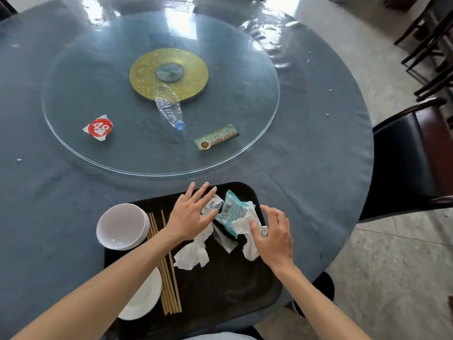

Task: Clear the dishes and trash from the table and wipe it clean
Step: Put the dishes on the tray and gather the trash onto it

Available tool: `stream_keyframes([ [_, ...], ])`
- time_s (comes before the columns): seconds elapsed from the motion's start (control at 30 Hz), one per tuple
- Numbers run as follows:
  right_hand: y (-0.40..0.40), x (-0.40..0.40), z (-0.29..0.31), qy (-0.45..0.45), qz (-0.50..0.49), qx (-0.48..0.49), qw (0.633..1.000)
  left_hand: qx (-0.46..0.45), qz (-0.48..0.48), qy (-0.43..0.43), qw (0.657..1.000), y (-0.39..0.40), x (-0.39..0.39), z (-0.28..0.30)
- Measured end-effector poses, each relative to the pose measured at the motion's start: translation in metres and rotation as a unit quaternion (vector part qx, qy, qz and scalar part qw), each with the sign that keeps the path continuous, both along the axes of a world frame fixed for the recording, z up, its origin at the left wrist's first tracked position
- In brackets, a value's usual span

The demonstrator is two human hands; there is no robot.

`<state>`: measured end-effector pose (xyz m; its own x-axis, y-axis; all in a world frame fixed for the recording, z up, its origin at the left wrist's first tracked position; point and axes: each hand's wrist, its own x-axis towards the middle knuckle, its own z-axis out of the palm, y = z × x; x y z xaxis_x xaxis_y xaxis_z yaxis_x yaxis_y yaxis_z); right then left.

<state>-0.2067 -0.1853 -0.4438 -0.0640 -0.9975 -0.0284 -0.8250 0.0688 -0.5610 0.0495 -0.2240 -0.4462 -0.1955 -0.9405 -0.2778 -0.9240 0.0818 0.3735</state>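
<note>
Left hand (193, 214) fingers spread flat, right hand (274, 234) fingers splayed, over crumpled white tissues (193, 256), glossy teal wrapper (231, 212), black tray (228, 290).

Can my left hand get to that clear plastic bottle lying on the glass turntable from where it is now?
Probably yes. The left hand is open over the black tray, and nothing stands between it and the clear plastic bottle with the blue cap on the round glass turntable; the blue cap faces you. It looks like a forward stretch, though.
</note>
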Motion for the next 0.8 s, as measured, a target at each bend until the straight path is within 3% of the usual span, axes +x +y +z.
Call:
stream_keyframes([
  [0.3,-0.137,0.06,0.047,-0.035,0.067,-0.081,0.994,-0.067,0.08,0.014,0.994,-0.101,0.077,0.048],
  [0.4,-0.187,0.102,0.054,-0.047,0.093,-0.088,0.991,-0.07,0.158,0.082,0.981,-0.142,0.112,0.055],
  [0.53,-0.248,0.161,0.047,-0.073,0.121,-0.044,0.989,-0.074,0.289,0.204,0.932,-0.195,0.143,0.049],
  [0.7,-0.308,0.221,0.024,-0.079,0.155,0.047,0.984,0.022,0.46,0.347,0.817,-0.262,0.173,0.015],
  [0.8,-0.333,0.247,0.009,-0.058,0.148,0.078,0.984,0.044,0.448,0.36,0.817,-0.288,0.18,-0.004],
])
